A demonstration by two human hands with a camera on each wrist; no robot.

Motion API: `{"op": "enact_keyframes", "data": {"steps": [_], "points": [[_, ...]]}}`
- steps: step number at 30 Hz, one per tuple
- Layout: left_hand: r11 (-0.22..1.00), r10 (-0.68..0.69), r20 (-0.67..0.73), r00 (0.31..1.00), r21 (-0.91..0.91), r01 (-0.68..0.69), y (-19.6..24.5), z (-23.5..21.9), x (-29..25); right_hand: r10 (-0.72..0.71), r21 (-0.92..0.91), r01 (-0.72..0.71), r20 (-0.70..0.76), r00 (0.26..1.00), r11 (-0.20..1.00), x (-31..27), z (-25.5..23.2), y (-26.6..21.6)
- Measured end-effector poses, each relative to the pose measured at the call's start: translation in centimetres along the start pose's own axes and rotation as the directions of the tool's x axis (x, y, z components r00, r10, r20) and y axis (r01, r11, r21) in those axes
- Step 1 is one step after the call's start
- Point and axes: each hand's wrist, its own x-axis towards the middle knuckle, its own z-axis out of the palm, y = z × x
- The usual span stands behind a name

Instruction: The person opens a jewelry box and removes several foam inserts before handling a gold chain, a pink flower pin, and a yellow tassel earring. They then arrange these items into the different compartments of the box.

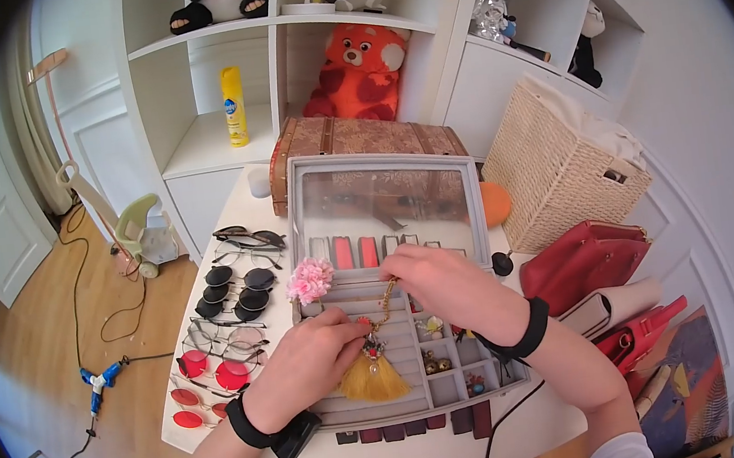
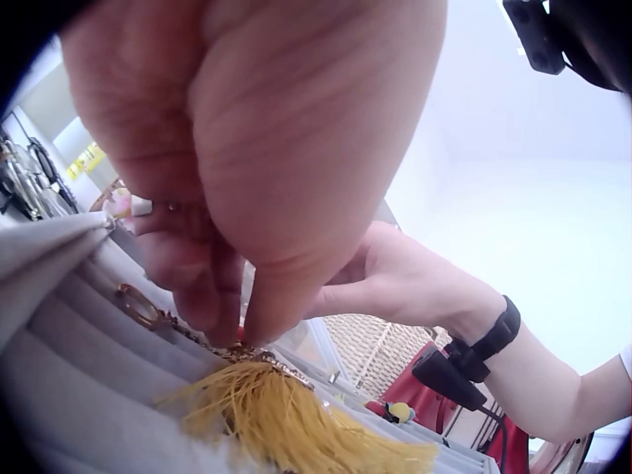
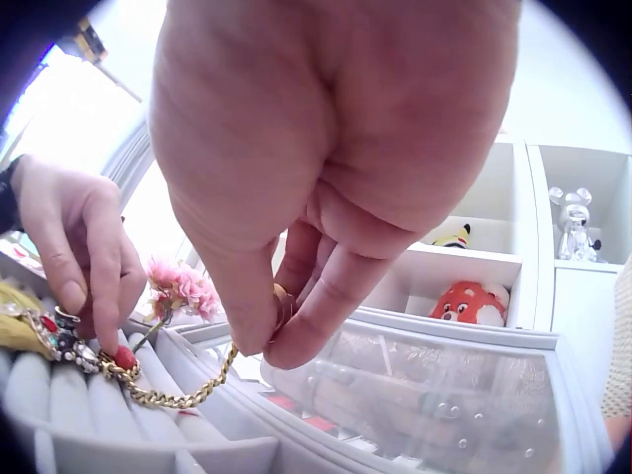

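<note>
A tassel necklace, with a gold chain [image 1: 386,304] and a yellow tassel [image 1: 373,379], lies partly over the ring rolls of a grey jewelry box [image 1: 352,414]. My left hand [image 1: 314,357] pinches it near the red bead [image 3: 124,357], just above the jewelled pendant [image 3: 79,348]. The tassel [image 2: 286,420] fans out across the rolls below those fingers. My right hand [image 1: 460,291] holds up the chain's end between thumb and fingertips, close to the hinge side. From there the chain [image 3: 178,400] sags in a curve to the left hand.
The box's glass lid [image 1: 390,195] stands raised. A pink flower [image 1: 310,281] sits at its left corner. Small compartments at right hold earrings [image 1: 438,364]. Several sunglasses [image 1: 248,297] line the table's left. A patterned chest [image 1: 366,143] is behind; a woven basket [image 1: 551,172] and red bag [image 1: 584,266] are right.
</note>
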Motion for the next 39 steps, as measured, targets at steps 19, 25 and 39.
{"op": "enact_keyframes", "data": {"steps": [19, 25, 39], "points": [[1.000, -0.002, -0.005, 1.000, -0.029, 0.002, -0.4, 0.2, -0.5, 0.261, 0.158, -0.302, 0.236, 0.936, 0.940, 1.7, -1.1, 0.0], [0.999, -0.025, 0.014, 1.000, -0.028, 0.026, -0.6, 0.1, -0.4, 0.191, 0.177, -0.212, 0.126, 0.973, 0.961, 1.0, -0.4, 0.4], [0.999, -0.038, 0.021, 0.999, -0.021, 0.038, -0.4, 0.1, -0.4, 0.027, 0.252, -0.136, 0.393, 0.919, 0.958, 0.8, -2.5, 1.1]]}}
